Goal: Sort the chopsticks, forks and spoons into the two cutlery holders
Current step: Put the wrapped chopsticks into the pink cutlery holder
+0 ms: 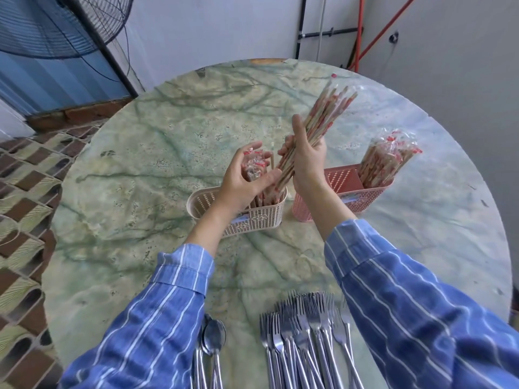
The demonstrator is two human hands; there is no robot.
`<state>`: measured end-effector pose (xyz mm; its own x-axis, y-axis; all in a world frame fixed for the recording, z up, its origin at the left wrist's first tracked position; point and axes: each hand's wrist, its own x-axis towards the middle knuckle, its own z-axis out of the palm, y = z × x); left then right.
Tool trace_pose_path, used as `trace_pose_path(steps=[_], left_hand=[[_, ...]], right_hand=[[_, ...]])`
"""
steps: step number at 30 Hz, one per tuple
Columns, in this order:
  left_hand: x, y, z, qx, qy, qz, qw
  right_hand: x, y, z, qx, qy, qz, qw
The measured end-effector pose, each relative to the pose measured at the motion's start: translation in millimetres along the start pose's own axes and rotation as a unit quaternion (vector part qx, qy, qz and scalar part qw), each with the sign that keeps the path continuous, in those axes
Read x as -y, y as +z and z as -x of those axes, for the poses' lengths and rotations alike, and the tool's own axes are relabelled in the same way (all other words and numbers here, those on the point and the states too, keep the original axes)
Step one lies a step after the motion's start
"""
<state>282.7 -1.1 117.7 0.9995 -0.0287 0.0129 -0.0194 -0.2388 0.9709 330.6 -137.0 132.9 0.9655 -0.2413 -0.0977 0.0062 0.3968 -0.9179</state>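
My right hand (306, 158) grips a bundle of wrapped chopsticks (325, 113), tilted up to the right, with its lower ends over the beige cutlery holder (252, 220). My left hand (244, 181) closes around the wrapped chopsticks (254, 169) standing in that beige holder. To the right, the pink cutlery holder (362, 197) has a thick bunch of wrapped chopsticks (384, 161) in its right compartment. At the near edge lie several forks (306, 338) and, left of them, a few spoons (213, 343).
The round green marble table (140, 169) fills the view. A standing fan (73, 26) is at the far left, with tiled floor (25, 192) below it. White walls with pipes and red cables (359, 32) stand behind the table.
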Motion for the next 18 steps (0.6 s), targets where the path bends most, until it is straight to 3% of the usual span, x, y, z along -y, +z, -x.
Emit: trace_pose_path(steps=[4,7,13,18], left_hand=[[10.0,2.1,0.9,0.031,-0.029,-0.007,0.999],[24.4,6.4,2.0,0.037,-0.052,-0.046,0.997],[34.4,8.6,-5.9,0.025,-0.052,-0.146,0.988],[34.7,9.6,-5.1,0.051,-0.042,-0.141,0.988]], right_hand=[[-16.0,-4.9,8.5,0.061,-0.03,0.092,0.993],[-22.7,-12.3,20.5,0.127,-0.004,0.186,0.974],[-11.2,-30.2,38.9,0.237,0.028,0.225,0.945],[17.7,-22.9,39.2,0.169,-0.081,0.128,0.974]])
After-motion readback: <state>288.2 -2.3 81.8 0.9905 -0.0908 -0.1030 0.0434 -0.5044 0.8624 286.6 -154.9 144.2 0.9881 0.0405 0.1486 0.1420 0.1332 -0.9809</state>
